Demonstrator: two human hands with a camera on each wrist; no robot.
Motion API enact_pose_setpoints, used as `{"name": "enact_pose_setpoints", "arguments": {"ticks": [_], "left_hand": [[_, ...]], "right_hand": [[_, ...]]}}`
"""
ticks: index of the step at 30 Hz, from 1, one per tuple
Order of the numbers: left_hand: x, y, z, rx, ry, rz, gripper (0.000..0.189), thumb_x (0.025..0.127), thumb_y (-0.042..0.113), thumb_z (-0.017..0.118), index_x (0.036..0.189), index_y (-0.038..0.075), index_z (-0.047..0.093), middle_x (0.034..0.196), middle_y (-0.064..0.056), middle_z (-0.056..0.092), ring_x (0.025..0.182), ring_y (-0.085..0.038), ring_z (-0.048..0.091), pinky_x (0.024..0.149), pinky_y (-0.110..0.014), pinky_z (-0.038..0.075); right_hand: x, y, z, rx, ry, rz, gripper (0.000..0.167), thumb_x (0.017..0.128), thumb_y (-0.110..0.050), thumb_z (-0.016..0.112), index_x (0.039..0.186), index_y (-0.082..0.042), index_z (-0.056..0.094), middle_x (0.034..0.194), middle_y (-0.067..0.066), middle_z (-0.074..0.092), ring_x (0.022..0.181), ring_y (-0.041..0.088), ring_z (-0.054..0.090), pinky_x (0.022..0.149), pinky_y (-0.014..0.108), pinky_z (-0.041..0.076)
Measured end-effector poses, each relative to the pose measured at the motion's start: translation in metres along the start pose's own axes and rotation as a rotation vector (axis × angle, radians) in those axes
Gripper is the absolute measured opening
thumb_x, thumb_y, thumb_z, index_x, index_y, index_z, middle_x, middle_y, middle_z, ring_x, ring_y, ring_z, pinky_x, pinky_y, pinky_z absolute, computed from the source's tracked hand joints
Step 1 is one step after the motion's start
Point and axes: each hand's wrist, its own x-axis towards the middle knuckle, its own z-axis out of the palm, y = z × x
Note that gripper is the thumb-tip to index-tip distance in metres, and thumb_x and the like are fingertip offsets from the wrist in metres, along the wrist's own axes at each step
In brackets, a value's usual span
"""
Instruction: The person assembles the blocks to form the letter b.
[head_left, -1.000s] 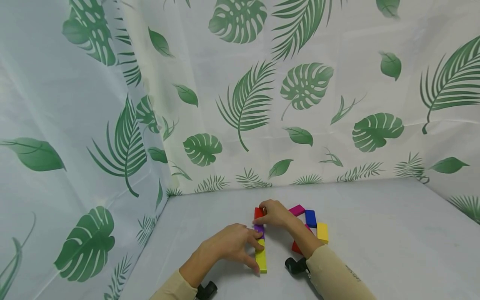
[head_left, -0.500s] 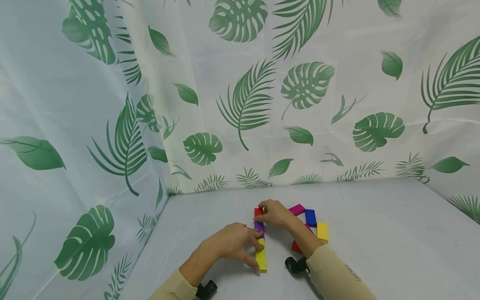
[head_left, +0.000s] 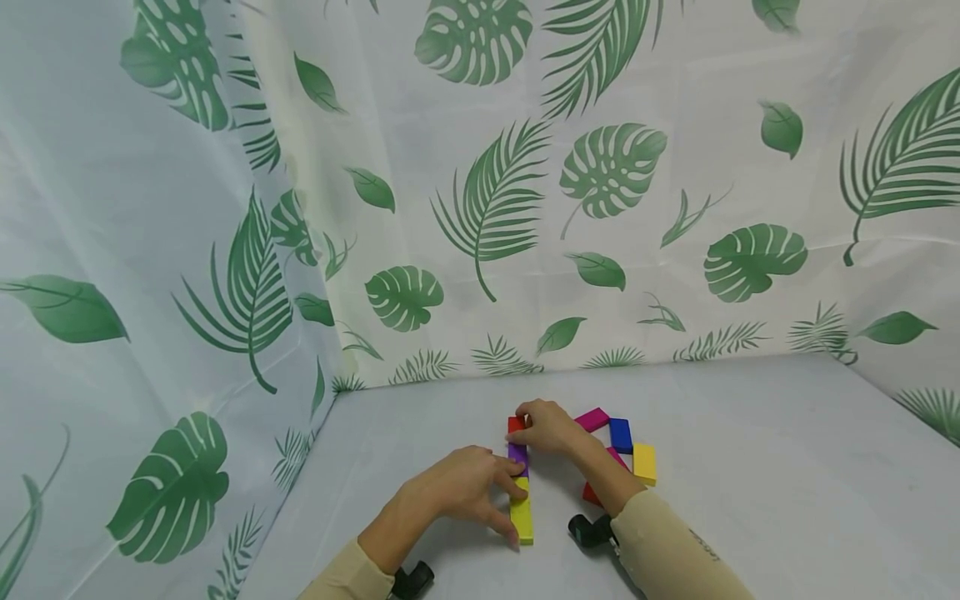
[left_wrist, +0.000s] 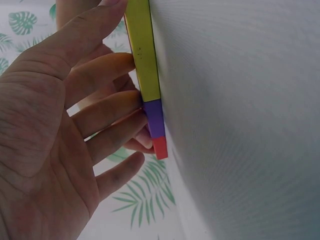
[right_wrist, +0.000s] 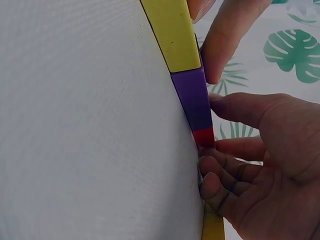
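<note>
Row of 3 blks, end to end, lies flat on the tabletop (head_left: 750,467), pointing away from the person: yellow blk (head_left: 521,521) nearest, purple blk (head_left: 517,452) in the mid., red blk (head_left: 515,424) at the far end. No gaps btwn them that I can see in either wrist view; edges look abt in line.

L grip (head_left: 468,483) is spread: thumb by the near end of the yellow blk, fingertips lightly on the row's side/top around yellow & purple, fingers mostly straight. R grip (head_left: 551,427) is bent over the far end, pinching the red blk lengthwise as far as I can tell, thumb near the red/purple join, other fingers curled behind; exact contact at the far end is partly hidden.

Handling (my judgement): blks look like painted wood or similar, so prob. light, stiff, not fragile. Smooth faces may slip a bit, & loose joins mean a sideways nudge on one blk cd kick the row out of line. Best hold for a single blk: low on the 2 long sides, thumb opp. fingers. For the whole row: light, even pressure at both ends; too much & it may buckle at a join.

Off to the R, near the right forearm: magenta blk (head_left: 591,419), blue blk (head_left: 620,435), short yellow blk (head_left: 643,464), plus a pink blk (head_left: 618,457) & dark red blk (head_left: 591,495), both partly hidden by the arm. Leaf-print backdrop (head_left: 525,317) stands behind.
</note>
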Motion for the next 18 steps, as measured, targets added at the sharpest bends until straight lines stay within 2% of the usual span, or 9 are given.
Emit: {"name": "enact_pose_setpoints", "arguments": {"ticks": [6,18], "left_hand": [[0.0004,-0.0009,0.0011,-0.018,-0.002,-0.004,0.061,0.072,0.070,0.084,0.121,0.034,0.079,0.145,0.008,0.064,0.133,-0.006,0.060,0.110,-0.029,0.049],[0.0002,-0.0006,0.0023,0.004,-0.002,-0.006,0.061,0.072,0.071,0.083,0.121,0.036,0.079,0.145,0.008,0.064,0.132,-0.006,0.061,0.109,-0.030,0.049]], "right_hand": [[-0.0005,0.0000,0.0000,-0.009,0.001,-0.002,0.050,0.090,-0.029,0.082,0.131,-0.004,0.069,0.099,0.006,0.068,0.088,0.019,0.059,0.077,0.033,0.057],[-0.0002,-0.0007,-0.0002,-0.004,-0.018,-0.009,0.051,0.091,-0.030,0.081,0.133,-0.005,0.068,0.100,0.006,0.068,0.089,0.018,0.058,0.078,0.032,0.057]]}}
